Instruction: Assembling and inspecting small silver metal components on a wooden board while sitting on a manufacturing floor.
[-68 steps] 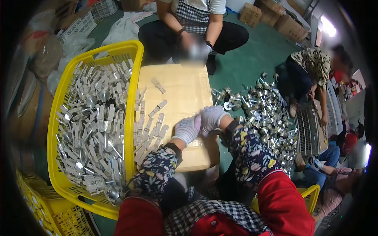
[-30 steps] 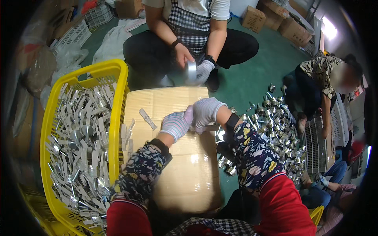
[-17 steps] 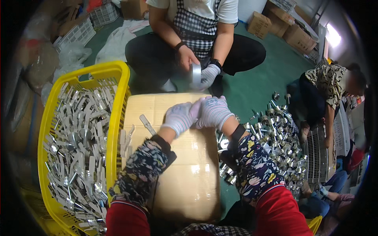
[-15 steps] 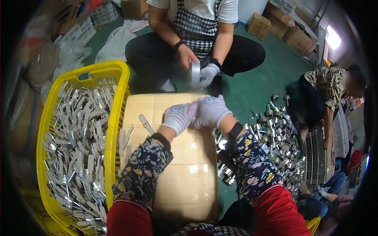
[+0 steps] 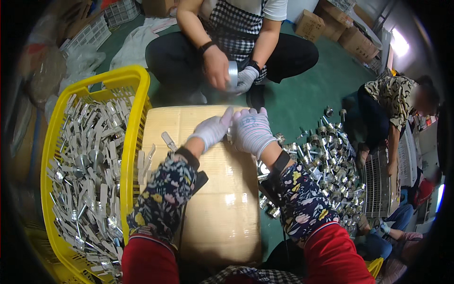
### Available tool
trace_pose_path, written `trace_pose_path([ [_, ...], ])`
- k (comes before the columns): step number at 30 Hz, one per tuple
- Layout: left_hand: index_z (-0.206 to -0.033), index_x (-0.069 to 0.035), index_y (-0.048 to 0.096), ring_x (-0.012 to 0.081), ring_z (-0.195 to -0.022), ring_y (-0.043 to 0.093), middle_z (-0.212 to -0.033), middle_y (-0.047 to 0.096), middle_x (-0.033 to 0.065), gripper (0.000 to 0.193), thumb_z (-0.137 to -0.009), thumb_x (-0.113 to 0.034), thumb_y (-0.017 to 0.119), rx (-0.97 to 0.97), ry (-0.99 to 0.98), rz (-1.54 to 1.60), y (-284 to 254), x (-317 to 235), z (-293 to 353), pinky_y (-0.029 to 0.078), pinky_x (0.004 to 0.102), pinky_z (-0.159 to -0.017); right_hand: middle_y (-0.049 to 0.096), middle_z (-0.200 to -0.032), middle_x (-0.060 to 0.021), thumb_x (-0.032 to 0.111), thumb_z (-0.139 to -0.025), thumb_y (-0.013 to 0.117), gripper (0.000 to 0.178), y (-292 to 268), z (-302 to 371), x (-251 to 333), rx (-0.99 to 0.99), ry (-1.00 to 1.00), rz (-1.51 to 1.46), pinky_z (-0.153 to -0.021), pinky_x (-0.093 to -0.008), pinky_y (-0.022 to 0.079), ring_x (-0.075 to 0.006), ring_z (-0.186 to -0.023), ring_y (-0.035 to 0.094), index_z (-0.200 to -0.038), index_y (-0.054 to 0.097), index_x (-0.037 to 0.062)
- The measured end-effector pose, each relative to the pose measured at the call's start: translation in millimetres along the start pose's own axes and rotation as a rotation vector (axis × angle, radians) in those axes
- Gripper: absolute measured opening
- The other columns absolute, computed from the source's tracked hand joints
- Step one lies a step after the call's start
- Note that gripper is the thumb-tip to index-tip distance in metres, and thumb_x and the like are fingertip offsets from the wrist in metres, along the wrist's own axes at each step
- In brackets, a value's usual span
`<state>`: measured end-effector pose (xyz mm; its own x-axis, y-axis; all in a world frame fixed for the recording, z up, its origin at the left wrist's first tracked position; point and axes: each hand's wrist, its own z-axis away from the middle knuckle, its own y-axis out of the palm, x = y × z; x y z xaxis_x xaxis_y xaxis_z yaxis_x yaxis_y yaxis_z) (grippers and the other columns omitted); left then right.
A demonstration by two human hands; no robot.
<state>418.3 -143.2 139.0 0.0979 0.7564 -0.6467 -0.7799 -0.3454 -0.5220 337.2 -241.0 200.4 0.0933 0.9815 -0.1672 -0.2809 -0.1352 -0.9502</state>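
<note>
Above the far half of a tan cardboard box point(image 5: 215, 189), my two gloved hands meet. My right hand point(image 5: 254, 132), in a striped white glove, is curled closed round a small shiny metal part point(image 5: 230, 134); only a sliver of it shows. Against it presses my left hand point(image 5: 210, 130), thumb up and fingers bent in, so what they grip is hidden. A light grey strip-like handle piece point(image 5: 168, 140) lies on the box beside my left wrist. More grey pieces point(image 5: 146, 161) rest at the box's left edge.
At the left stands a yellow basket point(image 5: 134, 123) full of metal parts with grey handles. A pile of shiny metal fittings point(image 5: 326, 165) covers the floor at right. Across the box, a seated person holds a grey ring-shaped roll point(image 5: 232, 74). Another person works by grey crates point(image 5: 378, 184).
My left hand has turned and shifted slightly left, its thumb now raised. The metal glint between my hands has come into sight. The person opposite has moved a hand over the roll.
</note>
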Motion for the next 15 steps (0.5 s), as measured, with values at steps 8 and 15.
trace_pose_path([
  [8, -0.123, -0.009, 0.034, 0.0382, -0.095, 0.055, -0.104, 0.057, 0.0229, 0.041, -0.089, -0.031, 0.028, -0.243, 0.401, -0.486, 2.7, 9.8, 17.0, 0.042, 0.043, -0.082, 0.054, -0.109, -0.0114, 0.032, -0.069, 0.064, 0.053, -9.5, 2.5, 5.5, 0.043, -0.045, 0.028, -0.093, -0.0469, 0.03, -0.0261, -0.106, 0.049, -0.112, 0.051, 0.0054],
  [15, -0.122, -0.01, 0.034, 0.038, -0.095, 0.055, -0.102, 0.058, 0.0229, 0.04, -0.088, -0.03, 0.029, -0.228, 0.358, -0.456, 1.9, 12.4, 11.4, 0.042, 0.0438, -0.081, 0.055, -0.108, -0.0113, 0.032, -0.069, 0.063, 0.052, -13.3, 0.5, 8.2, 0.035, -0.037, 0.031, -0.093, -0.0461, 0.03, -0.0259, -0.107, 0.049, -0.112, 0.052, 0.0055],
])
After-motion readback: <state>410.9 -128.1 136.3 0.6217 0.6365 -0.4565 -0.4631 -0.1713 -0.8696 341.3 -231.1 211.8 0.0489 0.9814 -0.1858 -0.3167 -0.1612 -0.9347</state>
